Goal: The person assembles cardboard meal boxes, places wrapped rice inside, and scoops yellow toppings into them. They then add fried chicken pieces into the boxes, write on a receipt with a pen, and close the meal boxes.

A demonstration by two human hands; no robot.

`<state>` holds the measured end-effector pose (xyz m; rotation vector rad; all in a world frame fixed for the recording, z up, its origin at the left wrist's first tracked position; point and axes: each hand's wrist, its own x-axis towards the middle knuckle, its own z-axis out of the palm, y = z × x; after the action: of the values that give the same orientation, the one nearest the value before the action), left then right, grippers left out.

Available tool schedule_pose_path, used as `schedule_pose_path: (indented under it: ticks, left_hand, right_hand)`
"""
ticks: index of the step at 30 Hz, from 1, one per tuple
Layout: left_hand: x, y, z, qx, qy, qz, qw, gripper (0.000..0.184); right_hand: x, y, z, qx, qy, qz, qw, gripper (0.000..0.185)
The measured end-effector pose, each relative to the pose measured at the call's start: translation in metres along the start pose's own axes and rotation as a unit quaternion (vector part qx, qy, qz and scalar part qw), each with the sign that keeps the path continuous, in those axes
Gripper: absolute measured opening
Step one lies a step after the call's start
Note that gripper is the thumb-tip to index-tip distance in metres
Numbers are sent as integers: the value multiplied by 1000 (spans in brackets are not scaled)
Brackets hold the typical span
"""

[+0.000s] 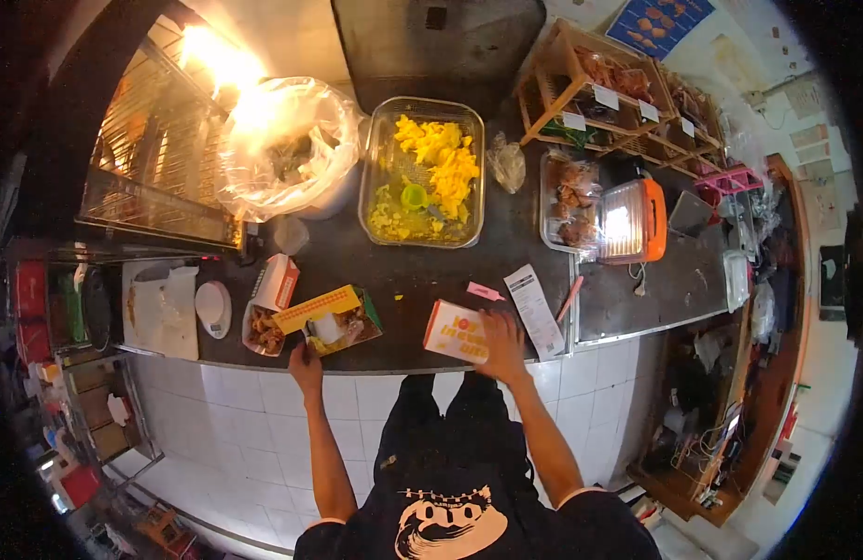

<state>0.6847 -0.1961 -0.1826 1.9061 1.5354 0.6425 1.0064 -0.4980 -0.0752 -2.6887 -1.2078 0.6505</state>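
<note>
My left hand [306, 367] is closed at the near left corner of an open yellow takeaway box [316, 309], which holds food and something white. Some of its fingers are hidden. Touching that box on the left is a second open carton [280, 280], orange and white, with browned fried pieces inside. My right hand [503, 347] grips the right end of a flat white box [455, 332] with red edges and orange lettering, its fingers over the top. Beside it lie a printed paper slip [534, 310] and a small pink packet [485, 291].
A glass tray [366, 173] of yellow food with a green cup [414, 196] stands behind. Left are a bag-lined bin [334, 191], wire rack [156, 201] and round white scale [213, 309]. Right are an orange-framed container [654, 219], a food tray [547, 233] and wooden shelves [546, 89].
</note>
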Motion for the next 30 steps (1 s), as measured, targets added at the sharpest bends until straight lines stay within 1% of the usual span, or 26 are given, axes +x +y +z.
schedule_pose_path:
  ticks: [2,3,4,5,6,8,9,10,11,12,13,14,15,16,17,18,20,21,23,24,25,26,27,28,29,30]
  left_hand:
    - [2,3,7,-161,9,-2,987,22]
    - [3,-4,6,-78,25,42,996,27]
    - [8,-8,-2,14,-53,-2,998,30]
    - [7,-5,-1,-23,-27,6,999,28]
    - [6,7,-4,-45,-21,-33,998,28]
    - [9,21,-8,-75,-20,-66,995,27]
    - [8,18,-12,-51,-16,-38,998,27]
    - [10,15,-7,-37,-20,-3,999,26]
    - [15,-4,0,-15,-27,12,999,23]
    - [16,-25,9,5,-36,28,999,20]
    - [9,-20,13,-104,12,29,994,21]
    - [15,-28,11,-98,-45,14,994,26]
    - [11,2,-1,-2,-29,3,1000,27]
    - [9,5,7,-140,-17,-24,990,28]
    - [6,6,9,-270,-4,-55,961,29]
    - [-2,22,3,-268,-6,-58,962,29]
    - [-13,60,-12,-93,-67,-3,993,30]
    - [-16,73,-13,-89,-69,-2,994,30]
    - [-29,99,-10,-73,-77,58,993,26]
    - [-36,123,1,-122,-37,97,987,22]
    - [-43,149,2,-125,-67,119,983,18]
    - [-51,169,13,-140,-103,111,979,20]
    - [-56,197,24,-140,-103,173,970,21]
    - [-62,221,31,-95,-152,135,974,18]
    - [-69,227,53,-162,-150,147,964,17]
    - [-73,225,70,-116,-174,160,965,19]
  right_hand:
    - [30,19,-7,27,-34,-9,999,116]
    - [39,10,-10,23,-27,-13,999,113]
    - [49,1,-13,19,-20,-18,999,110]
    - [48,-15,-35,-15,34,-25,999,104]
    - [55,-42,-56,-2,59,-63,996,96]
    - [83,-80,-23,245,51,-92,964,82]
    - [94,-112,-2,278,26,-66,958,66]
    - [105,-136,34,234,101,-104,961,49]
    - [114,-164,18,237,-55,-59,968,39]
    - [118,-179,25,189,-92,-37,977,28]
    - [126,-180,75,141,-23,-74,987,21]
    - [129,-187,73,145,-52,-65,986,20]
    - [130,-189,69,152,-81,-62,983,19]
    - [129,-182,72,149,-77,-53,984,19]
    - [126,-176,77,123,-26,-66,990,17]
    - [121,-174,78,98,23,-84,991,15]
    - [111,-160,66,89,33,-88,992,13]
    - [104,-147,54,76,46,-90,992,12]
    - [78,-116,25,162,178,-143,960,11]
    - [62,-103,-7,98,133,-120,979,12]
    - [46,-88,-33,33,86,-99,991,12]
    - [37,-66,-32,59,97,-55,992,11]
    - [30,-45,-32,86,108,-13,990,11]
    - [21,-28,-45,111,154,11,982,10]
    - [13,-14,-57,137,198,34,970,10]
    - [12,6,-49,142,195,29,970,10]
